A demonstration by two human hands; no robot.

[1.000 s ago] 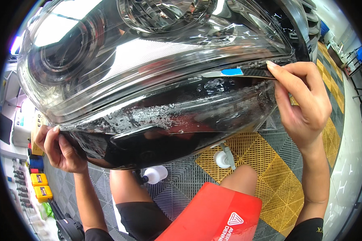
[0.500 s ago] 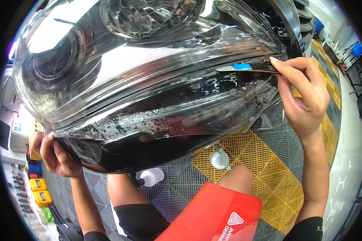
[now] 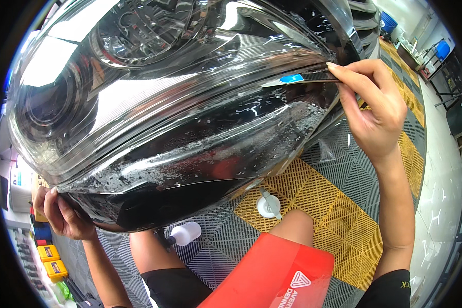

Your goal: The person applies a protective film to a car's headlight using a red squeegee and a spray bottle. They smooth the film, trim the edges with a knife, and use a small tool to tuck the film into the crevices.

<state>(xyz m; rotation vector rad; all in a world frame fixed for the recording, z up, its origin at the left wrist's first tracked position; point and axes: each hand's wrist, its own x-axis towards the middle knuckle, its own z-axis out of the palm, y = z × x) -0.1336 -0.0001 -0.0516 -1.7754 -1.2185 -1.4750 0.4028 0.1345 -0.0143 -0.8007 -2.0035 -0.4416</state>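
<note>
A glossy black car panel (image 3: 143,205) lies below a clear headlight (image 3: 138,97). Wet, bubbled clear film (image 3: 154,174) covers part of it. My left hand (image 3: 66,215) is closed at the film's lower left corner, thumb and fingers pinched on its edge. At the panel's upper right, my right hand (image 3: 377,108) pinches a slim dark knife-like tool (image 3: 313,78) with a pointed silver tip and a blue label (image 3: 292,78). The tool lies along the seam under the headlight, its tip pointing left. Whether these fingers also hold film I cannot tell.
A white bottle (image 3: 186,233) and another white bottle (image 3: 268,206) stand on the grey and yellow grid floor (image 3: 339,226) below the panel. Something red (image 3: 272,272) with white print covers my lap. Yellow cases (image 3: 54,262) sit at the left, a blue bucket (image 3: 387,23) at the far right.
The panel and headlight have shifted left in view. Both hands have moved left with them, my left one lower and my right one slightly higher. Their grips look the same.
</note>
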